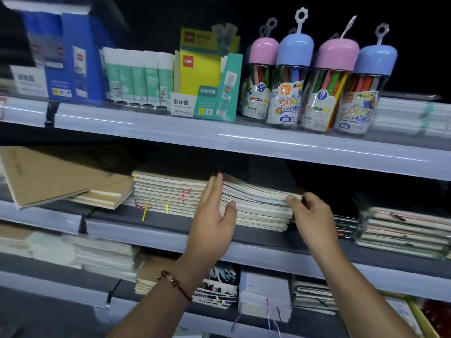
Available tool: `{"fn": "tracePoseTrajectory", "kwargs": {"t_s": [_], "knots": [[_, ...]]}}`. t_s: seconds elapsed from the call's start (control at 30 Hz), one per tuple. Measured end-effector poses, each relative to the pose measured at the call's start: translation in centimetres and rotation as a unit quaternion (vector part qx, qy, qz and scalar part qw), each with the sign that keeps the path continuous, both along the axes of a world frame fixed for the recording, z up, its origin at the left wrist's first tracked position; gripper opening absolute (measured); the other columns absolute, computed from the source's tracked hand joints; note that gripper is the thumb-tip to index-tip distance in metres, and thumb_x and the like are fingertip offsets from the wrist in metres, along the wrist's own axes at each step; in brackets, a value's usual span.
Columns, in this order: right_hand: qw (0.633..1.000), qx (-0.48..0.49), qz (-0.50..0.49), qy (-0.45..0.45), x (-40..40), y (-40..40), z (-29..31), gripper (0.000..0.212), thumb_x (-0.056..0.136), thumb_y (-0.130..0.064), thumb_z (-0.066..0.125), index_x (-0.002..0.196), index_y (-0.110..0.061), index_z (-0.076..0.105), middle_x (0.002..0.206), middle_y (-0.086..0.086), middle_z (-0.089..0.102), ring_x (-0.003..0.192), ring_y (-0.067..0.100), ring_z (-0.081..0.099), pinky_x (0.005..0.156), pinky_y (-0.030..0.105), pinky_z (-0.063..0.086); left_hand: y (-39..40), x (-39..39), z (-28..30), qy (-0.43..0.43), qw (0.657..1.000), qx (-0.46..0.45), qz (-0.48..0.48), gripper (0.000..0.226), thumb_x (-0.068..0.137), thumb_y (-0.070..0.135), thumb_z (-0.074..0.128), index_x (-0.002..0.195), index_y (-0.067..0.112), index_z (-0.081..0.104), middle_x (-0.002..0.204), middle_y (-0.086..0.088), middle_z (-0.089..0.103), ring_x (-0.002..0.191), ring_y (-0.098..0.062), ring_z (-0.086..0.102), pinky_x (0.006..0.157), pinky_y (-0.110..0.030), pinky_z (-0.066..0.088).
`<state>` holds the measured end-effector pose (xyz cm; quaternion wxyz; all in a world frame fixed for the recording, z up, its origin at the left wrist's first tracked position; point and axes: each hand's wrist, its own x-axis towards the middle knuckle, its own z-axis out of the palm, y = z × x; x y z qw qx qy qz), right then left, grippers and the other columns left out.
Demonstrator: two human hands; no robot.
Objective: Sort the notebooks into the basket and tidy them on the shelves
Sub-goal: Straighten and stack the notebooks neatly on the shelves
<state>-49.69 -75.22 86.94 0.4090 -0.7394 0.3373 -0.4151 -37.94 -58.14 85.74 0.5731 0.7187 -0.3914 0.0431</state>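
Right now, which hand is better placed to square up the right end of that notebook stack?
Right. The right hand already touches the stack's right corner with its fingertips, while the left hand lies flat against the front edge mid-stack.

Stationery shop — tiered shelves (219, 140), boxed glue sticks (207, 86), crayon tubs (290, 93), notebook stacks (170, 193)

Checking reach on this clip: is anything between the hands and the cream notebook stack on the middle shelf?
Nothing visible. The left hand lies flat against the notebook stack front; the right hand touches its right end.
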Motion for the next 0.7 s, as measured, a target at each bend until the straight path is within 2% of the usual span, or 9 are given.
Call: {"fn": "tracePoseTrajectory", "kwargs": {"t_s": [0.03,0.1,0.17,0.23,0.3,0.4,0.5,0.6,0.7], "knots": [[1.0,0.001,-0.01,0.012,0.0,0.3,-0.2,0.028,0.092,-0.039,0.063,0.098,-0.012,0.063,0.094,0.012,0.066,0.083,0.023,0.06,0.076,0.037,0.046,1.1,0.2,0.0,-0.007,1.0,-0.005,0.002,0.06,0.103,0.025,0.049,0.156,0.034,0.023,0.16,0.021,0.018,0.139,0.02,0.01,0.111,-0.004,0.013],[0.997,-0.041,-0.052,0.04,0.0,2.4,-0.7,0.05,0.093,-0.038,0.062,0.136,-0.014,0.052,0.144,0.012,0.048,0.129,0.028,0.048,0.105,0.043,0.042,3.7,1.2,-0.2,-0.037,0.999,-0.006,0.029,0.054,0.102,0.024,0.051,0.152,0.032,0.034,0.153,0.019,0.032,0.138,0.013,0.026,0.11,-0.01,0.026],[0.99,-0.13,-0.048,0.019,0.2,6.2,-1.0,0.055,0.095,-0.027,0.061,0.146,-0.019,0.044,0.159,0.001,0.028,0.145,0.021,0.029,0.113,0.045,0.035,7.0,2.7,-0.6,-0.083,0.994,0.009,0.066,0.046,0.101,0.022,0.052,0.146,0.028,0.047,0.143,0.018,0.043,0.133,0.003,0.038,0.111,-0.022,0.035],[0.978,-0.21,-0.001,0.015,1.4,10.4,-1.3,0.05,0.095,-0.022,0.062,0.143,-0.023,0.048,0.156,-0.005,0.031,0.143,0.014,0.03,0.112,0.045,0.038,10.7,4.8,-0.8,-0.135,0.985,0.038,0.101,0.039,0.1,0.021,0.053,0.138,0.025,0.056,0.138,0.017,0.049,0.131,0.002,0.04,0.11,-0.026,0.037],[0.969,-0.235,0.064,0.043,3.6,14.2,-1.6,0.046,0.095,-0.023,0.061,0.139,-0.029,0.051,0.15,-0.013,0.037,0.137,0.005,0.034,0.11,0.037,0.039,14.4,7.1,-0.9,-0.178,0.973,0.07,0.126,0.035,0.098,0.021,0.057,0.133,0.022,0.061,0.139,0.009,0.053,0.13,-0.007,0.045,0.108,-0.033,0.042],[0.963,-0.211,0.148,0.078,8.2,19.7,-1.7,0.044,0.098,-0.029,0.056,0.139,-0.039,0.046,0.141,-0.026,0.04,0.129,-0.007,0.039,0.105,0.021,0.036,20.1,10.7,-0.6,-0.188,0.964,0.122,0.145,0.037,0.092,0.025,0.065,0.129,0.026,0.062,0.147,0.002,0.046,0.129,-0.018,0.047,0.102,-0.041,0.047],[0.971,-0.171,0.159,0.054,13.3,24.3,-1.8,0.038,0.099,-0.03,0.055,0.133,-0.044,0.048,0.133,-0.031,0.043,0.124,-0.01,0.042,0.099,0.018,0.042,25.6,15.7,0.0,-0.262,0.927,0.203,0.177,0.053,0.08,0.029,0.078,0.13,0.025,0.063,0.15,-0.01,0.043,0.127,-0.03,0.049,0.097,-0.05,0.048],[0.977,-0.131,0.158,0.049,17.2,27.4,-2.2,0.035,0.098,-0.031,0.058,0.13,-0.043,0.051,0.131,-0.03,0.043,0.12,-0.011,0.043,0.094,0.009,0.041,30.0,21.6,0.3,-0.324,0.878,0.293,0.197,0.075,0.065,0.034,0.09,0.133,0.021,0.061,0.15,-0.022,0.039,0.133,-0.046,0.04,0.102,-0.061,0.04],[0.982,-0.114,0.144,0.053,19.4,29.3,-2.1,0.036,0.097,-0.029,0.06,0.129,-0.042,0.052,0.128,-0.03,0.044,0.118,-0.01,0.047,0.082,-0.001,0.038,32.3,26.0,0.3,-0.352,0.847,0.344,0.2,0.08,0.065,0.039,0.089,0.138,0.026,0.057,0.154,-0.021,0.034,0.141,-0.047,0.029,0.11,-0.066,0.029]]}}
